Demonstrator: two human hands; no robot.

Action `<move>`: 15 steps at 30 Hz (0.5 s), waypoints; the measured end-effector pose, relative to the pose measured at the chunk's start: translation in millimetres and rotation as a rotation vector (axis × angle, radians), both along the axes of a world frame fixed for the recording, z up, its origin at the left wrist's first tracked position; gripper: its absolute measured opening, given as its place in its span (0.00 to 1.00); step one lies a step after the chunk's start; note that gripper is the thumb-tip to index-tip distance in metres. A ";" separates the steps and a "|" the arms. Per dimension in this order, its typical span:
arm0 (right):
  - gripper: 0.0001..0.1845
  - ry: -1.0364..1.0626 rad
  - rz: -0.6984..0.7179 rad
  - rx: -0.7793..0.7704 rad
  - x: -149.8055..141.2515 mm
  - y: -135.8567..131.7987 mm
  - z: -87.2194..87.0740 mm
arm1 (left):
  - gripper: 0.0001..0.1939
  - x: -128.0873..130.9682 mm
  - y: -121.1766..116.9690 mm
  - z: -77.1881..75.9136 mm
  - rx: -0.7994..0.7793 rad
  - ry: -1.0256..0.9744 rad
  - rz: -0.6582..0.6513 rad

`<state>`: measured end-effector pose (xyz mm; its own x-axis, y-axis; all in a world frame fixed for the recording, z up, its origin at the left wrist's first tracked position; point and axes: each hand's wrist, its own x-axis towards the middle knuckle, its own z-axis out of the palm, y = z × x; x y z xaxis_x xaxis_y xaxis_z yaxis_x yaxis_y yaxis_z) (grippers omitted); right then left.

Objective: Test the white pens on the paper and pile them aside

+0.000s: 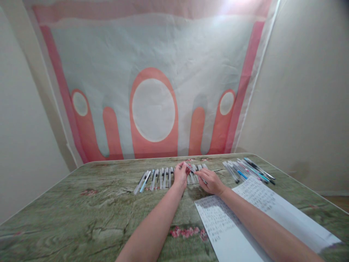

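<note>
My left hand (181, 175) and my right hand (210, 181) meet over the middle of the table, and both pinch one slim pen (194, 171) between their fingertips. The pen lies slantwise above a row of several pens (159, 179) laid side by side on the green patterned tablecloth (81, 214). The left fingers are curled round the pen's upper end. The right fingers grip its lower end. My forearms stretch forward from the near edge.
A second group of several pens (249, 170) lies at the far right of the table. Two sheets of handwritten paper (245, 214) lie under my right forearm. A pink and white hanging cloth (154, 87) covers the wall behind the table.
</note>
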<state>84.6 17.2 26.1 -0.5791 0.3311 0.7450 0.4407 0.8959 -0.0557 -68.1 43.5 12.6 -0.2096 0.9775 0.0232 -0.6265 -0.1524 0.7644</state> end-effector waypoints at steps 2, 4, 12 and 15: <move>0.15 -0.018 -0.005 0.009 -0.2 0.4 -0.7 | 0.19 1.2 -1.7 1.1 0.008 -0.008 0.002; 0.16 -0.041 0.000 0.016 -0.3 1.2 -1.8 | 0.19 2.5 -3.3 2.7 0.020 -0.009 0.006; 0.17 -0.083 0.037 0.048 4.5 3.0 -7.1 | 0.18 4.1 -6.6 5.4 0.015 0.078 -0.007; 0.17 -0.075 0.045 0.052 6.7 1.9 -7.5 | 0.17 3.9 -7.8 6.6 0.014 0.103 -0.009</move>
<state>91.2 19.1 18.6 -0.6472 0.2660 0.7144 0.4014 0.9156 0.0227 -64.3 35.7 19.3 -0.1963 0.9789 0.0574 -0.5462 -0.1577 0.8227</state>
